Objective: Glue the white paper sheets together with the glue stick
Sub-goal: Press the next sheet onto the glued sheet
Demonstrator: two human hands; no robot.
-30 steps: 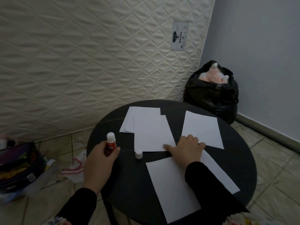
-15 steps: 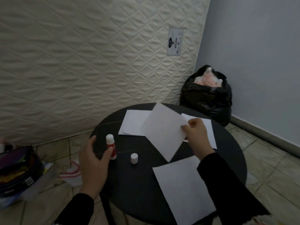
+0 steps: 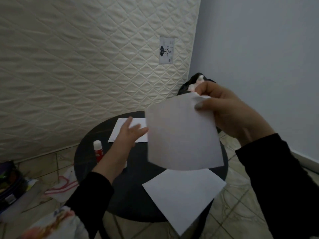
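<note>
Right hand (image 3: 231, 116) pinches top corner of a sheet (image 3: 183, 135) lifted above the table (image 3: 134, 195). Left hand (image 3: 126, 135) open, empty, fingers spread over far sheet (image 3: 119, 128). Glue stick (image 3: 98, 150) upright on table, uncapped. Another sheet (image 3: 183, 190) lies at near edge.

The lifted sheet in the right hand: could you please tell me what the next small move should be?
Probably bring the open left hand to the lifted sheet and steady it, since the right hand pinches only one corner and the uncapped glue stick stands free on the table.
</note>
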